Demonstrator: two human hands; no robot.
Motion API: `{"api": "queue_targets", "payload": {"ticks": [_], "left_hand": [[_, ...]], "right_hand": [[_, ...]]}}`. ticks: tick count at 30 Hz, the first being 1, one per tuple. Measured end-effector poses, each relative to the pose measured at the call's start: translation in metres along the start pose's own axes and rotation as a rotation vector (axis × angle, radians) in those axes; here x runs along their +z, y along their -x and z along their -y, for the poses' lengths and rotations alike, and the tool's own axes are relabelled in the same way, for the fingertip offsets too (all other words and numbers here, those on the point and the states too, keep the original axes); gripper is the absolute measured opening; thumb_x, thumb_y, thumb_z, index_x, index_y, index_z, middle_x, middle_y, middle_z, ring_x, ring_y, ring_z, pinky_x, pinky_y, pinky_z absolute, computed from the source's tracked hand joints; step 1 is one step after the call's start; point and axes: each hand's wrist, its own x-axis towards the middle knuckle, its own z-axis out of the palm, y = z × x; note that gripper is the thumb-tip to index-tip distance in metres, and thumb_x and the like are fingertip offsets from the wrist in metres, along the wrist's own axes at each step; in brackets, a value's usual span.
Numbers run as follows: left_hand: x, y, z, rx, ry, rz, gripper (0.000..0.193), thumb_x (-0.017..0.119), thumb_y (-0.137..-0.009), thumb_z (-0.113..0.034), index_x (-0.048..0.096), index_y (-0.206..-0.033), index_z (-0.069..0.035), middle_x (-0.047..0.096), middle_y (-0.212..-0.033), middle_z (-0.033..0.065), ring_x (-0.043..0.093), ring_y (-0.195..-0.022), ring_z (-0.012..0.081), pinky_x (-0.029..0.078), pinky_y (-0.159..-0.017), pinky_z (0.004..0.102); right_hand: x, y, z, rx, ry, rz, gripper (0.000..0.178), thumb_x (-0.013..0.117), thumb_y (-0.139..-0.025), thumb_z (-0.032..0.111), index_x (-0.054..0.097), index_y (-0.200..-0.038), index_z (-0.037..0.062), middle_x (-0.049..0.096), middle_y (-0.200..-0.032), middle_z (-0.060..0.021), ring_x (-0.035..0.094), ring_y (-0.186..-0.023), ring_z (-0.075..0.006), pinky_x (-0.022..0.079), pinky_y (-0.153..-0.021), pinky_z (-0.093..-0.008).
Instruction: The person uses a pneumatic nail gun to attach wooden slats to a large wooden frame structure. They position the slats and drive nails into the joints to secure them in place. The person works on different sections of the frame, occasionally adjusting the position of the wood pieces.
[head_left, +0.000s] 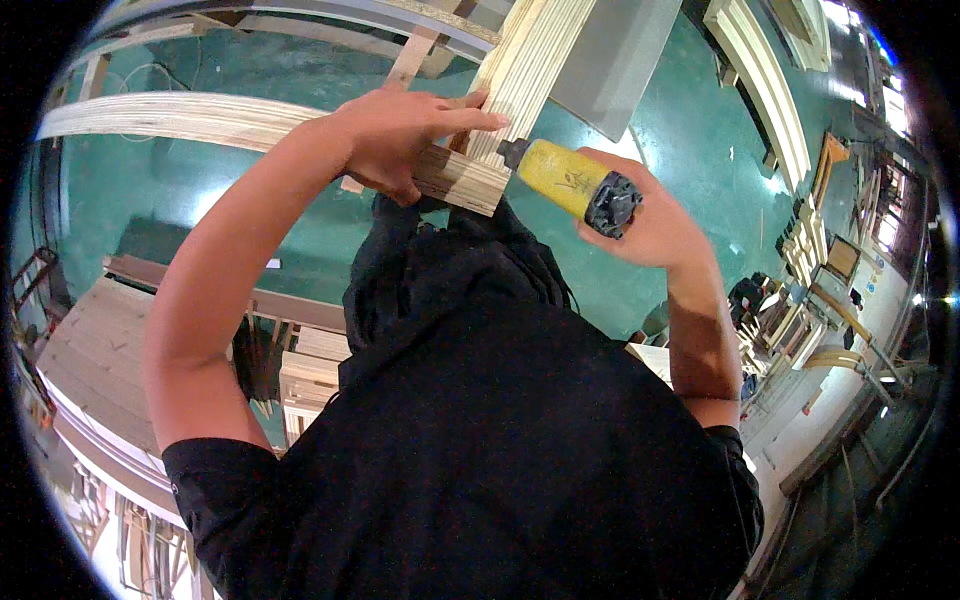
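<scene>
A pale laminated wooden beam [190,115] runs in from the left and ends in front of my body. My left hand [385,135] grips it near that end, thumb on the near side and fingers reaching over toward a second layered beam [535,60]. This second beam extends away from me and meets the first at a corner. In my right hand [650,215] is a yellow nail gun [565,180] with a worn black end cap. Its dark nose points left at the corner, touching or very close to the wood. The handle is hidden by my hand.
A grey flat panel [615,60] lies beside the second beam. Long pale beams [765,90] rest at the far right. Stacked boards [100,345] stand at the lower left, near my left elbow. More wood pieces [805,240] lie along the right. The floor [620,290] is green.
</scene>
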Motion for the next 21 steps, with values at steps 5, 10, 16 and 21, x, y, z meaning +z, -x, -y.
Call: {"api": "queue_targets", "payload": {"ticks": [5, 10, 16, 21], "left_hand": [[0.017, -0.001, 0.012, 0.091, -0.065, -0.118, 0.145, 0.101, -0.043, -0.019, 0.023, -0.163, -0.037, 0.047, -0.158, 0.0104, 0.060, -0.127, 0.0379, 0.051, -0.102, 0.0474], [0.008, -0.004, 0.005, 0.023, 0.005, 0.009, 0.142, 0.101, -0.043, -0.018, 0.025, -0.162, -0.037, 0.051, -0.155, 0.0107, 0.059, -0.128, 0.0374, 0.052, -0.102, 0.0471], [0.011, -0.004, 0.008, -0.027, 0.014, 0.030, 0.135, 0.099, -0.048, -0.018, 0.026, -0.160, -0.038, 0.061, -0.140, 0.0081, 0.064, -0.122, 0.0335, 0.052, -0.101, 0.0508], [0.005, -0.001, 0.003, -0.038, 0.026, 0.053, 0.140, 0.101, -0.045, -0.017, 0.026, -0.161, -0.039, 0.058, -0.145, 0.0071, 0.058, -0.130, 0.0317, 0.044, -0.107, 0.0590]], "right_hand": [[0.006, -0.011, 0.011, 0.024, 0.013, 0.129, 0.075, 0.089, -0.075, 0.008, 0.055, -0.142, 0.0071, 0.063, -0.136, -0.0107, 0.062, -0.123, -0.0220, 0.048, -0.106, -0.0364], [0.020, -0.017, 0.009, -0.120, 0.055, 0.088, 0.074, 0.088, -0.076, 0.009, 0.055, -0.142, 0.0066, 0.062, -0.135, -0.0122, 0.061, -0.124, -0.0236, 0.048, -0.107, -0.0377], [0.022, -0.020, 0.012, 0.010, 0.054, 0.105, 0.074, 0.089, -0.075, 0.014, 0.056, -0.141, 0.0058, 0.063, -0.132, -0.0145, 0.063, -0.120, -0.0247, 0.049, -0.104, -0.0374], [0.022, -0.020, 0.020, 0.092, 0.050, 0.122, 0.074, 0.090, -0.074, 0.015, 0.057, -0.140, 0.0051, 0.065, -0.129, -0.0149, 0.064, -0.119, -0.0246, 0.049, -0.104, -0.0371]]}}
